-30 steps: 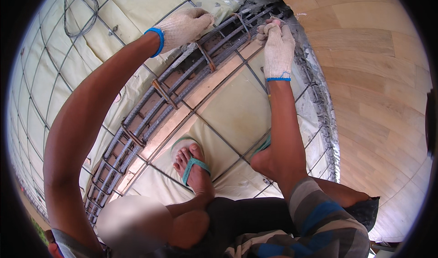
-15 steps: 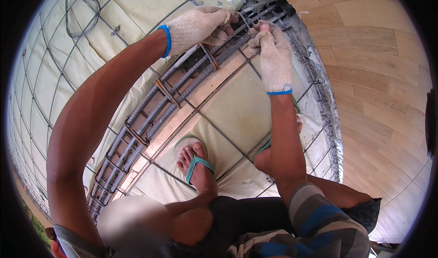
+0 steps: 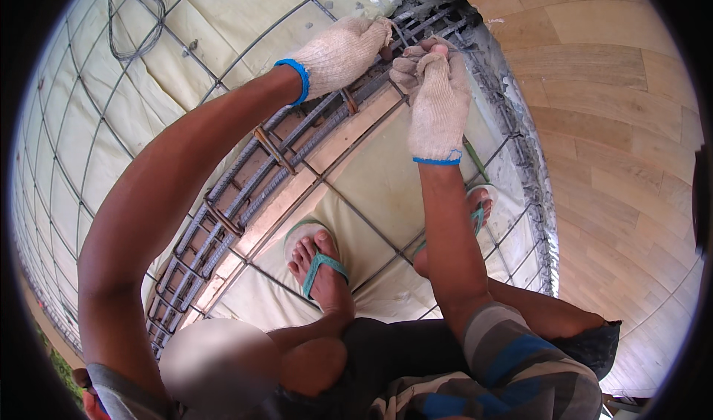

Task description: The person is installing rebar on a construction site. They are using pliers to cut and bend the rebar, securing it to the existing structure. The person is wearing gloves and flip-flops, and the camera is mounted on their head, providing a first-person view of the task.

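My left hand (image 3: 342, 54), in a cream knit glove with a blue cuff, is closed at the upper end of the rebar cage (image 3: 295, 139). Its fingertips are mostly hidden, so what they hold cannot be made out. Close beside it on the right, my right hand (image 3: 440, 97), in a matching glove, has its fingers curled in a pinch. A thin wire (image 3: 466, 51) sticks out from those fingers. Bare thumb tip shows through the right glove. Beneath both hands run ribbed bars crossed by rusty stirrups (image 3: 273, 150).
A grid of thin bars (image 3: 360, 210) lies over pale sheeting (image 3: 371, 167). At upper left rests a coil of wire (image 3: 137, 25). Rough concrete (image 3: 512, 119) borders wood-patterned flooring (image 3: 594, 86) on the right. My sandalled foot (image 3: 324, 268) stands beside the cage.
My left hand has shifted right and turned over, bringing its back into view. My right wrist has moved left and slightly down, uncovering my right foot. The thin wire now shows right of that hand.
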A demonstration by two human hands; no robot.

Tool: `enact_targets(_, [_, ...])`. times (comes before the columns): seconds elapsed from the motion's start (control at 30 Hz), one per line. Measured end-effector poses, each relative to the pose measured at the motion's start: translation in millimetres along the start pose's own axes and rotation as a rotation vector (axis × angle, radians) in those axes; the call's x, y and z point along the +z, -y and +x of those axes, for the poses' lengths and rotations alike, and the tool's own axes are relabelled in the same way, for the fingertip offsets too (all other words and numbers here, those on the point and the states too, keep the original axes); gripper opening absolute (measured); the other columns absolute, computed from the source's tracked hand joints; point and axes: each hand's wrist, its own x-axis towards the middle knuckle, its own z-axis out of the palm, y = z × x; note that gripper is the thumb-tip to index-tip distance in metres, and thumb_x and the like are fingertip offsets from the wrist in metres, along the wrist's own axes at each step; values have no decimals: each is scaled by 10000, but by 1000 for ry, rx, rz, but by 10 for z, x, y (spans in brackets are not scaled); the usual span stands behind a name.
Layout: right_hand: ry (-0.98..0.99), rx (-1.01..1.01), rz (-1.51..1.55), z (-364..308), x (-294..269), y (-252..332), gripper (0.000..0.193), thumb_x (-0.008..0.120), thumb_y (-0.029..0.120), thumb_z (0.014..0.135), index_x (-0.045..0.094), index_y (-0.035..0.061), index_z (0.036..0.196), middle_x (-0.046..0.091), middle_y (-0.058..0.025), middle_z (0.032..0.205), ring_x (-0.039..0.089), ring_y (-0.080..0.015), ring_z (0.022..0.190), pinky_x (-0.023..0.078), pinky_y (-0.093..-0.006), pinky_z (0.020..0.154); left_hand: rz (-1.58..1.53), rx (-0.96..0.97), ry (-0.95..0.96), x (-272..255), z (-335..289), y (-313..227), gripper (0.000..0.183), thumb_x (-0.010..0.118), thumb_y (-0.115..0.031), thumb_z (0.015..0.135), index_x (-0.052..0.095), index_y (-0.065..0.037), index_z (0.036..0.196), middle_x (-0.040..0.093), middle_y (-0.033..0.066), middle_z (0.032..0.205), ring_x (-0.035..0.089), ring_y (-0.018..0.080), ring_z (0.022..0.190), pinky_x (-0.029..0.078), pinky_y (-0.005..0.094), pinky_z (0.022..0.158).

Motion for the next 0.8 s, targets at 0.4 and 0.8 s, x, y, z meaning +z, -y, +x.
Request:
enact_targets(0.4, [-97, 136, -76, -25, -54, 33, 314, 584, 248, 1138, 637, -44, 1241, 709, -77, 971, 708, -135, 804, 608, -278, 717, -497, -166, 231, 55, 41, 303, 469, 541, -453, 1135, 655, -35, 1315, 542, 15, 843, 560, 104, 805, 523, 307, 792])
enact_targets(0.8, [-122, 124, -131, 51, -197, 111, 341, 613, 267, 1123, 645, -35, 1277, 723, -75, 993, 709, -127, 821, 597, -271, 733, -513, -37, 262, -61, 52, 224, 540, 630, -481, 1096, 667, -13, 1362, 661, 13, 1035, 626, 87, 823, 580, 287, 830])
